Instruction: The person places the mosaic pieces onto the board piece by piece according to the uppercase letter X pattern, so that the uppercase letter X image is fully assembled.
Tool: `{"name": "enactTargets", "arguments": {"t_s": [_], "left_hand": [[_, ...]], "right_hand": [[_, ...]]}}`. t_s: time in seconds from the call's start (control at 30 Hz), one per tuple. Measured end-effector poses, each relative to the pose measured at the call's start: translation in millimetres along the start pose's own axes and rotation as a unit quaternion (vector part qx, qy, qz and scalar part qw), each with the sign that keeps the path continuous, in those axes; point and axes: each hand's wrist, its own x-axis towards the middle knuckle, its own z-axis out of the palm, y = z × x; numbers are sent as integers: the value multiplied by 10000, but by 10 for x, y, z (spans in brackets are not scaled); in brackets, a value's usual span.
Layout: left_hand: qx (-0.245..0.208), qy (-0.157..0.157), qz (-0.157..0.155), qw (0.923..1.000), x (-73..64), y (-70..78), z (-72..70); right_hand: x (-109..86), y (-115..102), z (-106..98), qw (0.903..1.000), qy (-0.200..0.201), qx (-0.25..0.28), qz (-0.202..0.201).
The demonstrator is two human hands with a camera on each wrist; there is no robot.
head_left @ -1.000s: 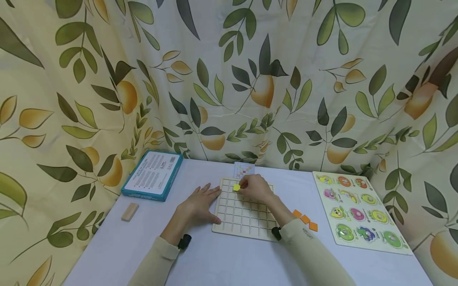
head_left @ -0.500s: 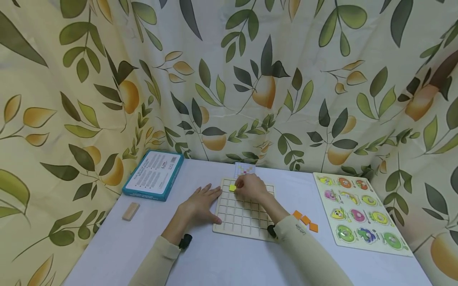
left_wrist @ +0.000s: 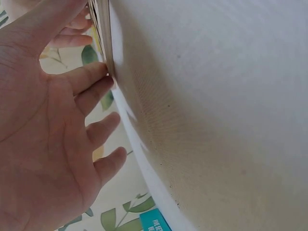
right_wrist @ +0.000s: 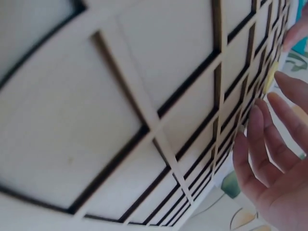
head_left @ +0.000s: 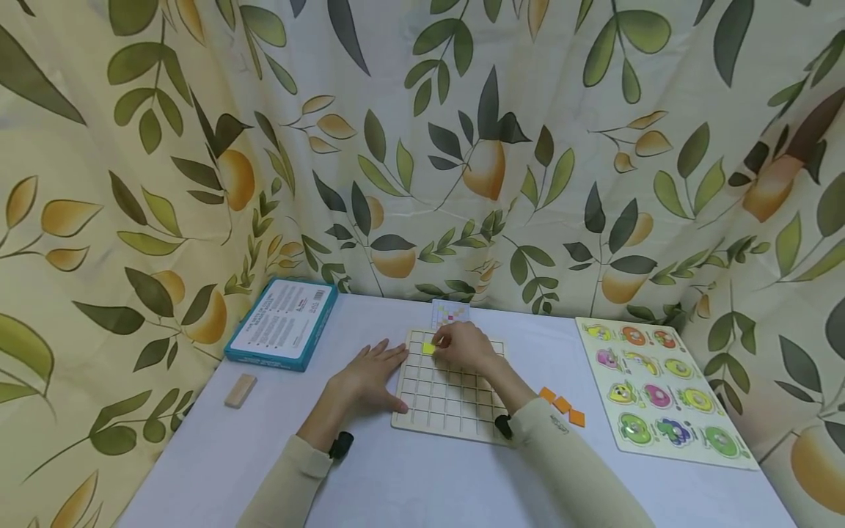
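Note:
In the head view a pale wooden grid board (head_left: 449, 411) lies on the table. A yellow square tile (head_left: 428, 348) sits in a cell near its upper left corner. My right hand (head_left: 464, 345) is over the board's top rows, fingertips right at the tile's right edge. In the right wrist view the fingers of the right hand (right_wrist: 279, 154) are loosely bent against the grid, beside a sliver of yellow. My left hand (head_left: 371, 378) is spread along the board's left edge, thumb at the lower left. The left wrist view shows the left hand (left_wrist: 53, 120) with fingertips against the board's side.
Behind the board is a small pattern card (head_left: 451, 312). Several orange tiles (head_left: 562, 405) lie to the right, before a fruit puzzle board (head_left: 660, 389). At left are a teal box (head_left: 280, 323) and a small wooden block (head_left: 240, 391). A patterned curtain (head_left: 422, 161) closes off the back.
The yellow tile has moved slightly left and now lies flat in a cell. My right hand shifted left with it, its fingers now beside the tile. The left hand stayed in place.

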Motion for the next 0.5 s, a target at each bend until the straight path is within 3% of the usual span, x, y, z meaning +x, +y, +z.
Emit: {"name": "enactTargets", "arguments": {"t_s": [0.17,0.5], "left_hand": [[36,-45,-19,10000,20,23,4],[-45,37,-36,10000,3,50,15]], "right_hand": [[-129,86,-98,9997,106,205,-31],[-484,269,-343,9929,855,818,69]]}}
